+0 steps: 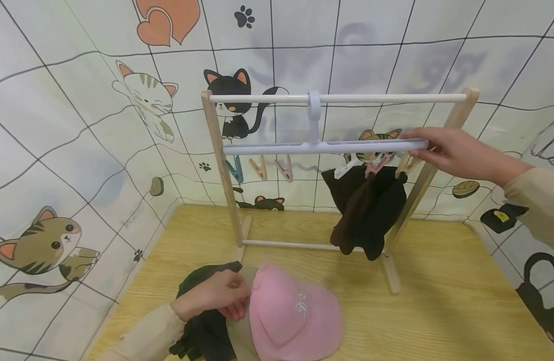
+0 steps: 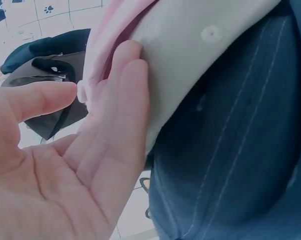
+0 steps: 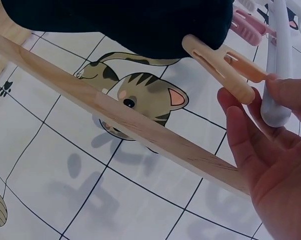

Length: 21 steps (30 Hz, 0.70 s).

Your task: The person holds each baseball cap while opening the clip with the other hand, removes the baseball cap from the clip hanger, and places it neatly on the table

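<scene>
My right hand [image 1: 459, 153] grips the right end of a pale lilac clip hanger [image 1: 277, 149], thumb and fingers around the bar beside a peach peg [image 3: 218, 67]. A dark black-and-brown cap [image 1: 385, 205] hangs from pegs on the hanger's right half. My left hand [image 1: 215, 293] is at the back of a pink cap [image 1: 281, 306]. Its fingers reach between the pink cap and a beige cap [image 2: 185, 70], nearly straight, with the thumb apart from them at the pink edge. Beside the beige cap lies a dark cap [image 2: 230, 145] with stitched seams.
The hanger hooks over the white rod [image 1: 385, 99] of a wooden rack [image 1: 213, 135]. Three pegs, among them a blue one [image 1: 235, 169], dangle from its left half. The rack stands on a wood-grain table [image 1: 443, 301], with cat-printed walls [image 1: 96, 165] around it.
</scene>
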{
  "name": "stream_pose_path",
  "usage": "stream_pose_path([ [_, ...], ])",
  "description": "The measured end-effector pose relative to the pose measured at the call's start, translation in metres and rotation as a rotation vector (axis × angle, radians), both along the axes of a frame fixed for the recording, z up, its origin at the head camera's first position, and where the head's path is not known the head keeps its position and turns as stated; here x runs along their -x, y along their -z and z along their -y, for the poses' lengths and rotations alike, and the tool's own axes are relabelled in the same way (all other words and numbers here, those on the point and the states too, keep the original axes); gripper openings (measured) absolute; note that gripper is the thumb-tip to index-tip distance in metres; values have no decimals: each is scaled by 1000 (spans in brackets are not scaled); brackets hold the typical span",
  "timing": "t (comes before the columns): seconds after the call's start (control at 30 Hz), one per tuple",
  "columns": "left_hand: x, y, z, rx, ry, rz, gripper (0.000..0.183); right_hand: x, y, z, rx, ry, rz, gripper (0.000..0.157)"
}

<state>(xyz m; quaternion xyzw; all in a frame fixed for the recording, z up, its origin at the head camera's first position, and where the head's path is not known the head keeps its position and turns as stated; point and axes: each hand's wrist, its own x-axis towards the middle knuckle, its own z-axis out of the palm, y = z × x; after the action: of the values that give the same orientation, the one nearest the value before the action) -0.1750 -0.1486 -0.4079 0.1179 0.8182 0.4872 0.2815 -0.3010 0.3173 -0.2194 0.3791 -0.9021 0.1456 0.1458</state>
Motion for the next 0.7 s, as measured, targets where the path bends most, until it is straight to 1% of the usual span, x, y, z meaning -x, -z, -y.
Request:
stream_pose_path([
  [0.13, 5, -9, 0, 15, 23, -76, 16, 0, -1, 0, -9, 40, 26, 43],
  [0.2, 10, -14, -1, 19, 29, -122, 15, -1, -2, 1, -21, 54, 29, 46],
  [0.37, 31, -26, -10, 53, 9, -219, 14, 2, -5, 3, -61, 60, -1, 50],
  [0.43, 39, -30, -17, 63, 4, -243, 14, 3, -5, 4, -69, 66, -5, 49],
  [0.53, 49, -40, -30, 55, 19, -239, 12, 4, -5, 4, -73, 80, 10, 47],
  [0.63, 58, -50, -44, 40, 49, -195, 11, 4, -6, 6, -79, 95, 31, 45],
  [0.7, 64, -56, -55, 47, 72, -170, 11, 3, -6, 6, -84, 103, 41, 45],
])
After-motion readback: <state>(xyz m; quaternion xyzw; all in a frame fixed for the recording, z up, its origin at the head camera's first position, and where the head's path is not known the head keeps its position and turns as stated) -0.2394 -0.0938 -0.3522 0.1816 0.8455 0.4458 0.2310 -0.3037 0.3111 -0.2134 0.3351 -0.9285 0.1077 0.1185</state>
